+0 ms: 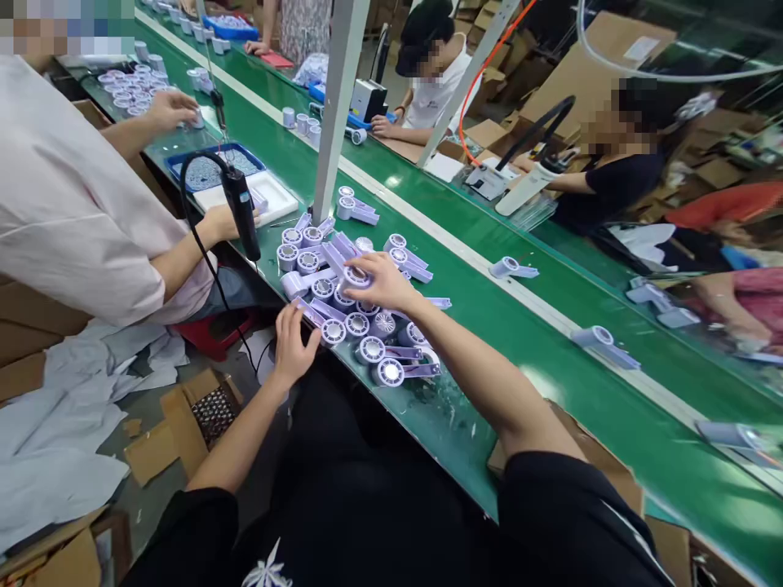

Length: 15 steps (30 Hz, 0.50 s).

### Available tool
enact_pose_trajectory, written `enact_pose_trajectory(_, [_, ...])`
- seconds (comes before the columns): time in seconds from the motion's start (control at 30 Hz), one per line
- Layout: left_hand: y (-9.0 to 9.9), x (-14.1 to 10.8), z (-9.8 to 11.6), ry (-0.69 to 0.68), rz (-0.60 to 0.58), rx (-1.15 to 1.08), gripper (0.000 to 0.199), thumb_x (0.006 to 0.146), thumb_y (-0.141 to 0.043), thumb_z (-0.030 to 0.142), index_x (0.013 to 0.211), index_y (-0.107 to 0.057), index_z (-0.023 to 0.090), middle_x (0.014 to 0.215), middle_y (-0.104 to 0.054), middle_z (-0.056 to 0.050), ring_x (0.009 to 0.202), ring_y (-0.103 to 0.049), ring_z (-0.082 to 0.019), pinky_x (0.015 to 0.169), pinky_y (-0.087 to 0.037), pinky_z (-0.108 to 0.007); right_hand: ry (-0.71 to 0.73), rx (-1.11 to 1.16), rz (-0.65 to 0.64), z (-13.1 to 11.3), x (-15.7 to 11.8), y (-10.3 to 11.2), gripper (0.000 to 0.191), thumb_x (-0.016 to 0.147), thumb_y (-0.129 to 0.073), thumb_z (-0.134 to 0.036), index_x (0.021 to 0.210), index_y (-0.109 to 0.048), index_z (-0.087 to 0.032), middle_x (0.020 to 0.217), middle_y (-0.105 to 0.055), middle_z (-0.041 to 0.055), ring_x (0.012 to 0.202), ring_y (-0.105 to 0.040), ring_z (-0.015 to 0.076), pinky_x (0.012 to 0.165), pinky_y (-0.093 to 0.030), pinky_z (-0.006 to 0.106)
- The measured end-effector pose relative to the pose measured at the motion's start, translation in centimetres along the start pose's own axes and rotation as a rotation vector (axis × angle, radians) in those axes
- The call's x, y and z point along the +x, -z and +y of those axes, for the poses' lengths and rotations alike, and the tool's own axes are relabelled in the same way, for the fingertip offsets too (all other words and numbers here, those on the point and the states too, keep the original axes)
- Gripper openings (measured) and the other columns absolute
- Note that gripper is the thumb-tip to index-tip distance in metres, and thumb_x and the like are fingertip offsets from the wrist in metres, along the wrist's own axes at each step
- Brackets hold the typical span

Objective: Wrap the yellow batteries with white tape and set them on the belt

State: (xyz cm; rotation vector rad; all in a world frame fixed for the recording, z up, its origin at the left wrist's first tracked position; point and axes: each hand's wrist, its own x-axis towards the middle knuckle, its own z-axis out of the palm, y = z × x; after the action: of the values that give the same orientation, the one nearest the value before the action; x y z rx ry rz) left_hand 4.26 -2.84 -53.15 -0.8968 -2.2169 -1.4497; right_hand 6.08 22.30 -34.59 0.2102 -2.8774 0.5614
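Right hand: the fingers of the right hand (385, 281) curve closed around the round head of a lavender part (357, 278), its handle pointing far left.
Left hand: the left hand (292, 344) is at the near left edge of the pile, fingers loosely spread, thumb apart, gripping nothing; whether the fingertips touch a handle, I cannot tell.
Pile: more lavender pieces (372, 350), round heads with handles, lie crowded on the green surface (453, 444), beneath and around the right hand.
Left side: a black screwdriver (240, 214) hangs near a co-worker's sleeve (79, 204).
Far side: a metal post (338, 106) stands behind the pile.
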Motion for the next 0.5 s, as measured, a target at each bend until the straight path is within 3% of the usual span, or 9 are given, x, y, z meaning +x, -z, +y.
enact_pose_trajectory(0.13, [-3.8,2.4,-2.2,0.159,0.009,0.001,0.072,0.109,-0.05,0.06,0.165,-0.042,0.017,0.18,-0.023,-0.025,0.169,-0.021,-0.041,0.136,-0.023,-0.07,-0.011,-0.028,-0.116,1.0,6.0,-2.4,0.065,0.085,-0.085,-0.044,0.143,-0.074,-0.017,0.133,-0.074,0.0133,0.128,-0.063,0.0353,0.125,-0.037,0.054])
enact_pose_trajectory(0.2, [-5.1,2.8,-2.4,0.192,0.012,-0.003,0.072,0.109,-0.046,0.063,0.164,-0.044,0.015,0.182,-0.018,-0.025,0.171,-0.014,-0.042,0.136,-0.019,-0.071,-0.049,-0.073,-0.144,1.0,7.7,-3.6,0.069,0.085,-0.085,-0.044,0.147,-0.072,-0.019,0.138,-0.072,0.0138,0.134,-0.057,0.038,0.126,-0.035,0.056])
enact_pose_trajectory(0.3, [-5.4,3.1,-2.3,0.208,0.028,-0.008,0.075,0.109,-0.046,0.065,0.163,-0.044,0.015,0.182,-0.017,-0.026,0.171,-0.014,-0.041,0.138,-0.016,-0.069,-0.07,-0.115,-0.185,0.5,8.5,-4.6,0.076,0.085,-0.086,-0.05,0.154,-0.067,-0.024,0.153,-0.064,0.0137,0.146,-0.045,0.0434,0.128,-0.035,0.062])
enact_pose_trajectory(0.4, [-4.3,3.4,-2.2,0.195,0.027,-0.003,0.075,0.107,-0.051,0.065,0.164,-0.044,0.017,0.182,-0.02,-0.023,0.171,-0.017,-0.04,0.139,-0.018,-0.067,-0.017,-0.085,-0.16,1.4,8.1,-3.2,0.09,0.083,-0.088,-0.058,0.161,-0.059,-0.026,0.171,-0.05,0.013,0.156,-0.038,0.0449,0.131,-0.032,0.065])
enact_pose_trajectory(0.5, [-2.4,2.8,-2.7,0.164,0.03,-0.015,0.068,0.107,-0.053,0.061,0.162,-0.047,0.021,0.179,-0.031,-0.02,0.169,-0.026,-0.036,0.138,-0.025,-0.062,-0.064,-0.066,-0.029,5.2,7.0,1.4,0.081,0.094,-0.076,-0.051,0.165,-0.053,-0.022,0.173,-0.05,0.0131,0.159,-0.042,0.0383,0.135,-0.033,0.059])
